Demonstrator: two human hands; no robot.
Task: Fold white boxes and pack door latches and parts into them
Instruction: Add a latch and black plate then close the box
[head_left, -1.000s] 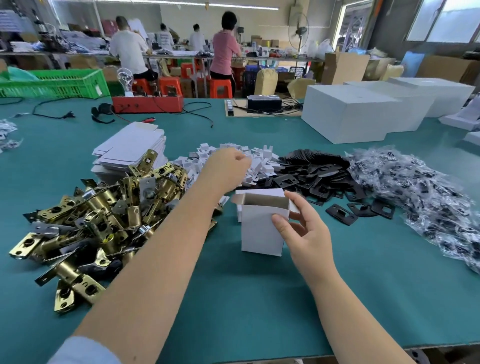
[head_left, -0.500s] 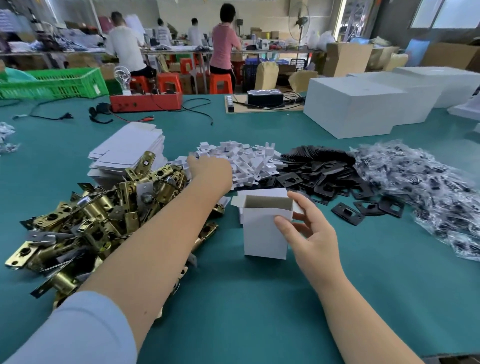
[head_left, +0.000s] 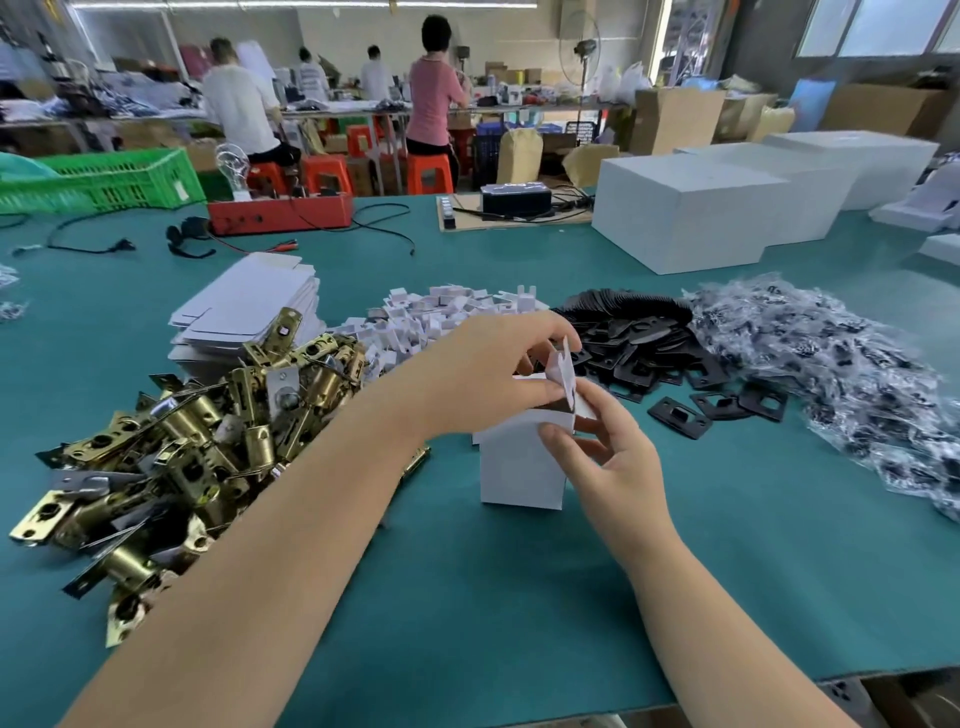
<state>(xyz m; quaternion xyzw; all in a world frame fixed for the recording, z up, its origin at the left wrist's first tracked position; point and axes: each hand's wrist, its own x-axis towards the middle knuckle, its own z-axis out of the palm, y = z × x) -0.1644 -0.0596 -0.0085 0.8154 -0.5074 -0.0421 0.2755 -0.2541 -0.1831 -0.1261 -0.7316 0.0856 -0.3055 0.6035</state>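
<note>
One white box (head_left: 521, 470) stood upright on teal table (head_left: 467, 597), top open, between both hands. Left hand (head_left: 483, 369) hovered over box mouth, fingers pinching small white card insert (head_left: 566, 376). Right hand (head_left: 608, 447) gripped box's right upper edge, thumb on front face. Hands close together. Brass door latches (head_left: 171, 447) heaped left of left forearm. White inserts pile (head_left: 447, 312) beyond left hand. Black strike plates (head_left: 654, 353) beyond right hand; bagged parts (head_left: 852, 374) farther right. Flat box blanks (head_left: 249, 306) behind latches.

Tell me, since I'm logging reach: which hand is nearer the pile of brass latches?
Left. The left hand is over the white box, right beside the brass latches; the right hand is on the box's far side.
</note>
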